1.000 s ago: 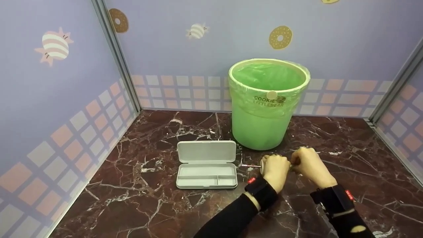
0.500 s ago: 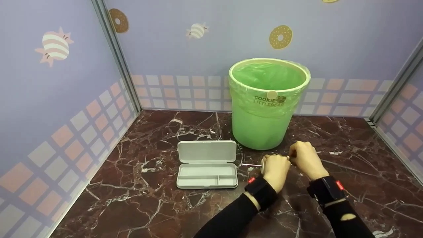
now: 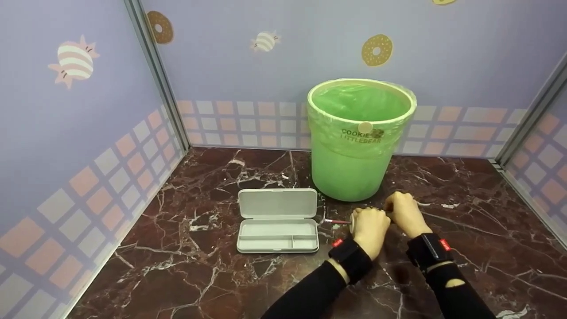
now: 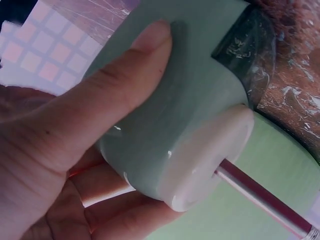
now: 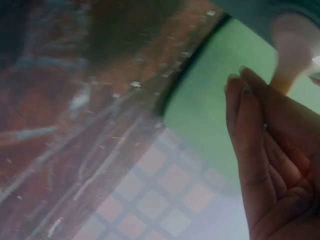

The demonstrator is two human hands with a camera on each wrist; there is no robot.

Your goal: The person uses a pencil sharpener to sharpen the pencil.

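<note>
My left hand (image 3: 371, 228) grips a grey-green pencil sharpener (image 4: 200, 75) above the table, the thumb lying along its body. From the sharpener's pale round face sticks a pencil (image 4: 265, 197), dark red with a silvery side, pointing left towards the pencil case in the head view. A dark see-through compartment (image 4: 245, 47) shows on the body. My right hand (image 3: 406, 215) is close against the sharpener's other end, fingers curled and fingertips together in the right wrist view, seemingly pinching its crank; that part is blurred and mostly hidden.
A light grey pencil case (image 3: 277, 204) lies with its lid up, left of my hands; its compartments show no contents. Behind stands a green bin (image 3: 347, 173) with a clear liner. Patterned walls (image 3: 266, 124) bound the dark marbled table (image 3: 177, 274).
My right hand has shifted up and left, then slightly down, beside the sharpener. The pencil's visible side has changed in shade. My left hand stays nearly in place.
</note>
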